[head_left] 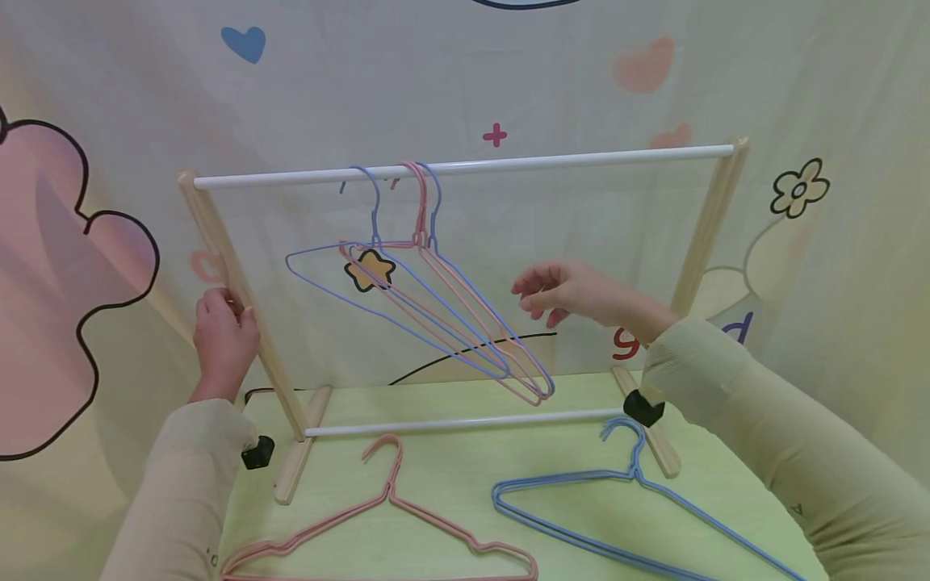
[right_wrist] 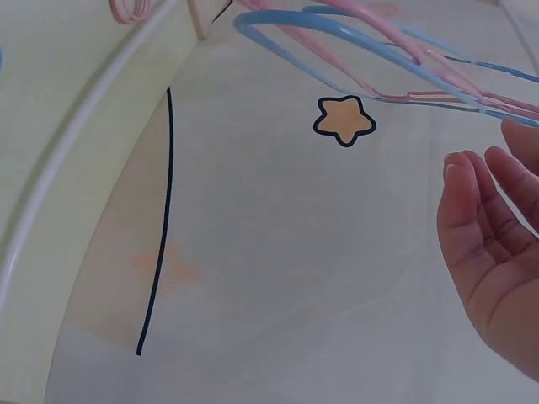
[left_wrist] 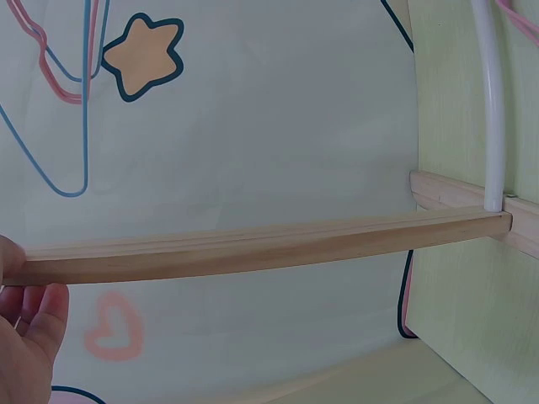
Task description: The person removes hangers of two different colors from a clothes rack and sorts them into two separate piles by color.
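My left hand (head_left: 226, 339) grips the left wooden post (head_left: 270, 363) of a small clothes rack; in the left wrist view the thumb is above the post (left_wrist: 253, 257) and the fingers below. On the rack's white top rail (head_left: 581, 160) hang several wire hangers: a blue hanger (head_left: 377, 202) at the left, pink hangers (head_left: 423, 206) in the middle and another blue hanger (head_left: 439, 194) at the right. To their right, my right hand (head_left: 581, 294) is in the air, its fingers loosely bent and holding nothing. The right wrist view shows this hand (right_wrist: 488, 244) just below the hangers.
Pink hangers (head_left: 396, 468) lie stacked on the pale green table (head_left: 450, 460) in front of the rack. More blue hangers (head_left: 636, 456) lie to their right. A white lower bar (head_left: 465, 422) joins the rack's feet. Behind hangs a printed curtain (head_left: 407, 89).
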Available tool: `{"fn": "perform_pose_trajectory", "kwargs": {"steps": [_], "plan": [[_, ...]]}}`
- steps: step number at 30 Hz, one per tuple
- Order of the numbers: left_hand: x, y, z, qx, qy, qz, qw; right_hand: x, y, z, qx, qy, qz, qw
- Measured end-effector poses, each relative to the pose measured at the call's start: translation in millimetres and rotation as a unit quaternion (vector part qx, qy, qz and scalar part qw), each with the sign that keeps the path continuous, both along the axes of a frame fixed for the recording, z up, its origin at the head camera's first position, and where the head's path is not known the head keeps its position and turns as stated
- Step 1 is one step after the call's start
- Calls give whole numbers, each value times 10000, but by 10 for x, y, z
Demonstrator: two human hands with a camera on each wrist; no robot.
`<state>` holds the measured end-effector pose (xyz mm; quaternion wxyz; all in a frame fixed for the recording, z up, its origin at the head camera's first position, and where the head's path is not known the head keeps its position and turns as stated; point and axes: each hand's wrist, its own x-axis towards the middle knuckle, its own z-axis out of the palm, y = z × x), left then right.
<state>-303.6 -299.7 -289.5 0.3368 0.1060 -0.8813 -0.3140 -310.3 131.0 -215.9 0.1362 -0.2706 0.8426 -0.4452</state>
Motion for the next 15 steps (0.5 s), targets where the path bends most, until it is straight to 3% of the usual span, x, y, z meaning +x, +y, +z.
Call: {"fn": "perform_pose_trajectory", "kwargs": {"steps": [7,15], "plan": [[8,-2,8,51,-77,5,10000,-97,-242,35,83,36,-90,9999],[3,9,17,110,-104,3,9999,-170,-382,-28,52,-30,143,9999]]}}
